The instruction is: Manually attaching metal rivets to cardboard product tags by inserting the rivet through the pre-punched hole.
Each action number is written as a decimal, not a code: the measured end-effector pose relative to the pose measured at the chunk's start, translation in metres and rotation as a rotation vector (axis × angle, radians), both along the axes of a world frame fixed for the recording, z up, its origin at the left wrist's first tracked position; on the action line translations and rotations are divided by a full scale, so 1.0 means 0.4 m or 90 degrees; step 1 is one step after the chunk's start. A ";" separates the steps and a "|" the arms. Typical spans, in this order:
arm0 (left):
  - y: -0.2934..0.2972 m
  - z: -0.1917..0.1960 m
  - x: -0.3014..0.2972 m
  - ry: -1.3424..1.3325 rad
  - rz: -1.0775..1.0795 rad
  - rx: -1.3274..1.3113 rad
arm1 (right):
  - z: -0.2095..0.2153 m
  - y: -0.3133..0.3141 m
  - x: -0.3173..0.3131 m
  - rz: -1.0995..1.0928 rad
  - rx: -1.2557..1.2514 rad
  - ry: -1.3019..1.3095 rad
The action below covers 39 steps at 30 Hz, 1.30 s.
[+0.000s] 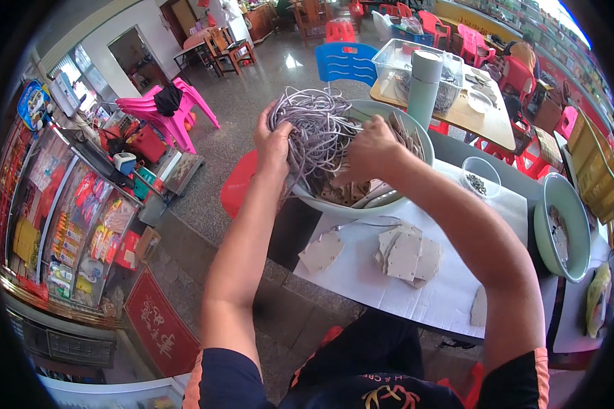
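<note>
A tangled bundle of grey-purple cord [315, 129] is held up at the left side of a pale green basin [361, 213]. My left hand [274, 142] is closed round the bundle's left side. At the bundle's right edge, over the basin, my right hand [375, 153] has its fingers curled in. What those fingers grip is hidden. Flat brownish pieces with small holes [351, 193] lie in the basin under the cord. On the white-covered table in front stand a stack of pale flat plates [409, 253] and a smaller pile of similar plates [322, 251].
Right of the basin is a clear tub [481, 178] with small dark parts. A second green basin [540, 228] stands farther right. Behind are a pale green flask [424, 88] and a clear plastic bin [396, 58]. A red stool [239, 184] is at the left.
</note>
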<state>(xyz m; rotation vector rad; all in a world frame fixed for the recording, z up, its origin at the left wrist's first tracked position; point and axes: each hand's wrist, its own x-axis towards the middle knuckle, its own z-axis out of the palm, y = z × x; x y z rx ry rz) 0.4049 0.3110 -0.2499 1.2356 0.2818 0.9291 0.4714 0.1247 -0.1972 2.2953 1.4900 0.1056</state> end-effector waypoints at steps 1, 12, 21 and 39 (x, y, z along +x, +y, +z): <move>0.008 -0.005 -0.001 -0.001 -0.001 0.009 | -0.002 0.003 -0.024 0.002 -0.006 0.003; -0.004 -0.009 0.004 -0.029 0.005 0.013 | -0.067 0.005 -0.037 -0.045 0.050 0.092; 0.005 -0.018 0.007 -0.016 0.027 0.050 | -0.042 0.007 -0.042 -0.095 0.037 0.115; 0.011 -0.014 -0.003 -0.069 0.026 -0.094 | -0.073 0.033 -0.072 -0.151 0.106 0.142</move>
